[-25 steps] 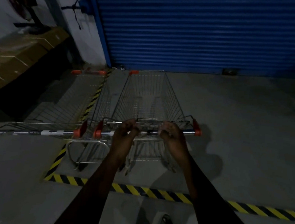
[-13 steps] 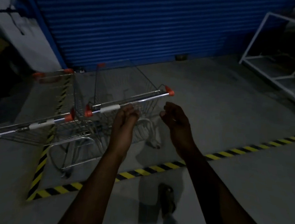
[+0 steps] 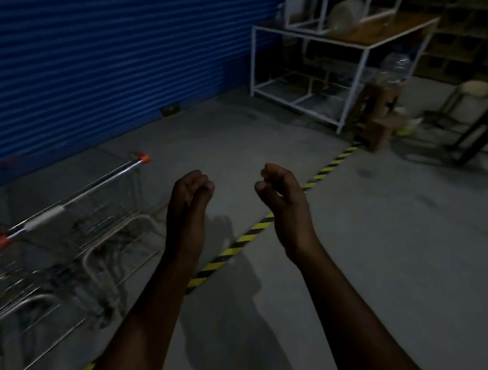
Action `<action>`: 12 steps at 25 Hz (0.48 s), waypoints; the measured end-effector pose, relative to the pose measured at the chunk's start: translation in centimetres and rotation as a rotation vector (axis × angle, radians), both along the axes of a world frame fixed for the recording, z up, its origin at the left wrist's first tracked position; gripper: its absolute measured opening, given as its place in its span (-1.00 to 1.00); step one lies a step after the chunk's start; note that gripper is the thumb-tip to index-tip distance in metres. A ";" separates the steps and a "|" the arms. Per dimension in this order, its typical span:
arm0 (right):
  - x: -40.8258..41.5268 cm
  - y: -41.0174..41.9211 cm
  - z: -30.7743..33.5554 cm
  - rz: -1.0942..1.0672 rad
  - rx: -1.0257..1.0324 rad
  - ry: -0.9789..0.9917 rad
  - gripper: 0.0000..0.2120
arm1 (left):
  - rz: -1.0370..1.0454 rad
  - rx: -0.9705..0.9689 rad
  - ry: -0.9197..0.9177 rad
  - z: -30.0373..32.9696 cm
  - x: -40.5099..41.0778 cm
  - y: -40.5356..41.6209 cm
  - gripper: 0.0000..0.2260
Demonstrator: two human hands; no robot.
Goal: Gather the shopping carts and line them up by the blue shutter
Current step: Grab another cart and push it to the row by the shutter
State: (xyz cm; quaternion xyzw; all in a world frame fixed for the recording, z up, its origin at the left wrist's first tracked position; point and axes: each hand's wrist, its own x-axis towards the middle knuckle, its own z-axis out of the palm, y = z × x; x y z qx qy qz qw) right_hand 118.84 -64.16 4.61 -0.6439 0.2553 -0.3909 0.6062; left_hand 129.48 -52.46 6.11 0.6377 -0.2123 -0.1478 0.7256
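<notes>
- Left hand is raised in mid-air, fingers loosely curled and pressed together, holding nothing; it sits just right of the cart handle, not touching it.
- Right hand is also raised, fingers loosely curled with a gap to the thumb, holding nothing, above the striped tape.
- Cart stands at lower left, blurred, its handle running diagonally with orange end caps; it is near the shutter, nose toward it.
- A second cart's frame shows at the bottom-left edge, beside the first.
- Tape crosses the floor diagonally, from the bottom edge to the white rack.
- Between shutter, tape and rack lies bare floor.
- Right of the rack: a wooden stool and dark furniture, hard to make out.
</notes>
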 end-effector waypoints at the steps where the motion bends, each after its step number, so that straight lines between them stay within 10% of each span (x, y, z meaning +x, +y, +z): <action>1: -2.7 -1.1 0.3 -0.037 0.002 -0.005 -0.52 | -0.037 -0.006 0.000 0.4 -2.3 -1.7 -0.70; 12: -39.5 -12.8 0.9 -0.472 -0.044 -0.057 -0.55 | -0.575 -0.050 -0.027 1.8 -37.1 -20.3 -0.65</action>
